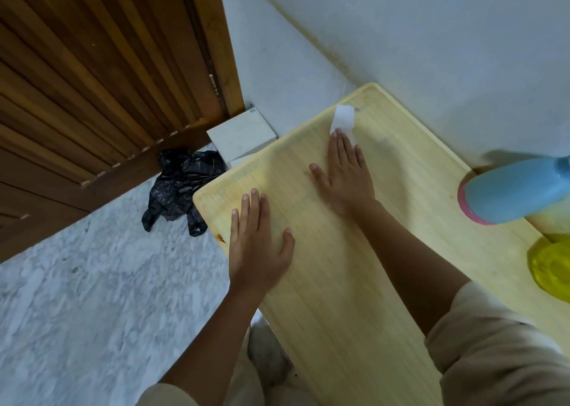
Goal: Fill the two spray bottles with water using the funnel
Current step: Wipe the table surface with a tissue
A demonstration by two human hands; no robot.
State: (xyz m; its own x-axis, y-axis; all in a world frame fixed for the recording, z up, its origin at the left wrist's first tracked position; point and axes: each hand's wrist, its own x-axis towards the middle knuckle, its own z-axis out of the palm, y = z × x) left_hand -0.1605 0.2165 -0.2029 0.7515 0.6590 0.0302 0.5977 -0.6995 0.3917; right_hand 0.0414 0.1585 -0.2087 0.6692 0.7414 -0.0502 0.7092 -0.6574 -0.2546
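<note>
A light wooden table (333,282) fills the middle of the view. My left hand (257,245) lies flat on it near its left edge, fingers straight. My right hand (345,171) lies flat further back, its fingertips touching a folded white tissue (343,120). A blue bottle (518,189) with a pink base stands at the right edge, its top cut off by the frame. Below the blue bottle, a yellow plastic thing (552,266) shows partly at the right edge. I see no funnel.
A white wall (431,35) runs behind the table. A brown slatted door (92,81) stands at the left. A black plastic bag (182,186) and a white box (240,137) lie on the marbled floor (92,297) beside the table.
</note>
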